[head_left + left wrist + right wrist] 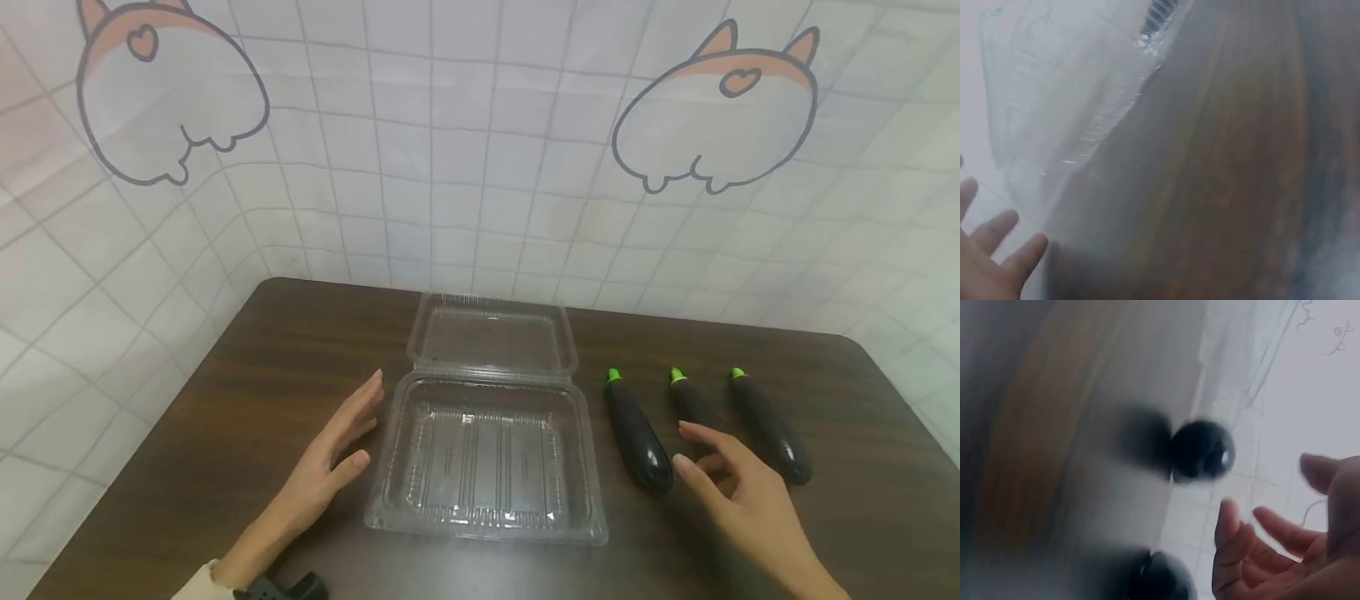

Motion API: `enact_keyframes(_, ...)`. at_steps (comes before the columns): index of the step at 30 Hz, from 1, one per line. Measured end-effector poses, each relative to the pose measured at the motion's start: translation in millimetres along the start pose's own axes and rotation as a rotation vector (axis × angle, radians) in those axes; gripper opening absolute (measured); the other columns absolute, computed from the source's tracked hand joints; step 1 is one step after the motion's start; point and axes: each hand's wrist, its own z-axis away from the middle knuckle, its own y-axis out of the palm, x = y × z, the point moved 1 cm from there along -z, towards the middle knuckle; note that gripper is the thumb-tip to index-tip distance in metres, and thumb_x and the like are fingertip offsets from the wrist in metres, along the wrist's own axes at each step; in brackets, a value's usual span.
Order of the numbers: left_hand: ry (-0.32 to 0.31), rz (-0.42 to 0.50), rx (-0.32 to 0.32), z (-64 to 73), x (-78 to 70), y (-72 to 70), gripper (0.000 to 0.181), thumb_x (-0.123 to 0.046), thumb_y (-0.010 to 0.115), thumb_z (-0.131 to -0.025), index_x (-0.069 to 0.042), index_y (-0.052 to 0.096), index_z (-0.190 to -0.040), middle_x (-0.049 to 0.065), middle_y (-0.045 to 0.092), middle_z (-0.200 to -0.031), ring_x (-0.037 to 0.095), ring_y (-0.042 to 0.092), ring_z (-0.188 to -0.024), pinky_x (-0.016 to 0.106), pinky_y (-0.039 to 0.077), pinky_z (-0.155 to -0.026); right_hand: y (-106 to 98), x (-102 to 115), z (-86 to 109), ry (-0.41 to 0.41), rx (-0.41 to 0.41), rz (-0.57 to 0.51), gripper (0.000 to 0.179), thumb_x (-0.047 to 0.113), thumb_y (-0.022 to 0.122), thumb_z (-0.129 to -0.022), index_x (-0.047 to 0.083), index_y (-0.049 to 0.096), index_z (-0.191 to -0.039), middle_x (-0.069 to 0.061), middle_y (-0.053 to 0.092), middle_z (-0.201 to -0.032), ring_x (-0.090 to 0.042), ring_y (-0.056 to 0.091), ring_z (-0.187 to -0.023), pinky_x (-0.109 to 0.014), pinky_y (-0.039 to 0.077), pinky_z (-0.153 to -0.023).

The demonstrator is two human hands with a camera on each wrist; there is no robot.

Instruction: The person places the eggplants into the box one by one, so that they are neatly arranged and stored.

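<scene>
A clear plastic clamshell box (483,450) lies on the table with its lid (491,333) folded back toward the wall. My left hand (330,467) hovers by the box's left side, fingers extended and holding nothing; in the left wrist view its fingers spread near the blurred clear plastic (1079,94). Three dark eggplants with green stem ends lie right of the box: a left one (637,433), a middle one (693,402) and a right one (771,429). My right hand (750,500) is over the middle eggplant's lower part, hiding it, thumb and fingers apart with nothing between them.
The dark wooden table (300,358) has rounded far corners and meets a white gridded wall cloth (465,150) with cartoon animal prints. A black strap device (281,587) sits at my left wrist.
</scene>
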Motion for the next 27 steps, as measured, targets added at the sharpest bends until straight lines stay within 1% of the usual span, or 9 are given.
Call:
enact_keyframes(3,0.011,-0.011,0.039,3.8,6.6,3.6,0.066,-0.028,0.049,-0.099,0.001,0.020,-0.150,0.016,0.014,-0.157,0.036,0.020,-0.141,0.031,0.029,-0.108,8,2,6.7,0.002,-0.052,0.025,0.041,0.022,0.068,-0.090,0.013,0.057,-0.129,0.002,0.064,-0.100,-0.004,0.055,-0.067,-0.023,0.045,-0.055)
enact_keyframes(7,0.027,-0.078,0.087,7.9,11.4,7.8,0.067,-0.030,0.053,-0.097,0.002,0.024,-0.149,0.019,0.015,-0.157,0.032,0.018,-0.142,0.030,0.028,-0.108,15,3,15.4,0.007,-0.113,0.071,0.040,0.022,0.070,-0.088,0.012,0.059,-0.125,0.006,0.056,-0.088,-0.004,0.048,-0.061,-0.023,0.040,-0.051)
enact_keyframes(13,-0.024,-0.138,0.088,11.2,8.5,9.2,0.069,-0.021,0.060,-0.091,-0.004,0.027,-0.150,0.012,0.018,-0.157,0.030,0.019,-0.143,0.025,0.023,-0.108,28,5,14.6,0.046,-0.093,0.115,0.045,0.032,0.068,-0.089,0.010,0.057,-0.127,-0.006,0.061,-0.107,-0.007,0.050,-0.067,-0.024,0.040,-0.052)
enact_keyframes(14,-0.028,-0.146,0.088,10.7,7.8,9.0,0.069,-0.020,0.061,-0.091,-0.005,0.028,-0.150,0.011,0.019,-0.157,0.030,0.019,-0.143,0.028,0.024,-0.109,29,6,13.7,0.057,-0.089,0.117,0.047,0.033,0.068,-0.089,0.010,0.056,-0.128,-0.008,0.061,-0.111,-0.008,0.051,-0.068,-0.024,0.040,-0.052)
enact_keyframes(17,-0.038,-0.155,0.092,9.3,6.5,9.1,0.070,-0.018,0.062,-0.089,-0.006,0.029,-0.150,0.011,0.018,-0.158,0.030,0.018,-0.143,0.051,0.023,-0.108,34,6,12.5,0.102,-0.077,0.091,0.051,0.037,0.068,-0.089,0.010,0.054,-0.130,-0.009,0.060,-0.115,-0.007,0.050,-0.064,-0.024,0.040,-0.051)
enact_keyframes(19,-0.044,-0.154,0.094,8.5,6.4,9.2,0.070,-0.018,0.063,-0.089,-0.006,0.030,-0.150,0.011,0.017,-0.158,0.030,0.017,-0.143,0.066,0.021,-0.102,37,5,11.9,0.130,-0.067,0.071,0.054,0.040,0.067,-0.089,0.011,0.052,-0.132,-0.008,0.060,-0.116,-0.006,0.050,-0.062,-0.024,0.040,-0.051)
enact_keyframes(21,-0.050,-0.144,0.097,8.1,6.6,9.2,0.070,-0.018,0.063,-0.089,-0.006,0.030,-0.150,0.011,0.016,-0.158,0.029,0.016,-0.143,0.076,0.017,-0.094,40,5,11.2,0.164,-0.050,0.045,0.057,0.043,0.066,-0.088,0.011,0.050,-0.133,-0.008,0.059,-0.117,-0.007,0.049,-0.060,-0.024,0.040,-0.050)
enact_keyframes(24,-0.055,-0.139,0.099,9.2,7.0,9.4,0.070,-0.017,0.063,-0.089,-0.007,0.030,-0.149,0.011,0.016,-0.158,0.029,0.015,-0.144,0.078,0.016,-0.092,43,4,10.8,0.201,-0.005,0.024,0.063,0.047,0.065,-0.088,0.011,0.047,-0.136,-0.010,0.058,-0.119,-0.009,0.049,-0.059,-0.024,0.041,-0.050)
enact_keyframes(27,-0.055,-0.139,0.100,11.9,7.2,10.7,0.071,-0.014,0.064,-0.088,-0.006,0.030,-0.149,0.011,0.016,-0.158,0.029,0.015,-0.144,0.078,0.016,-0.092,44,4,10.5,0.205,0.035,0.030,0.069,0.050,0.064,-0.087,0.009,0.044,-0.138,-0.014,0.056,-0.123,-0.016,0.053,-0.071,-0.033,0.046,-0.061)
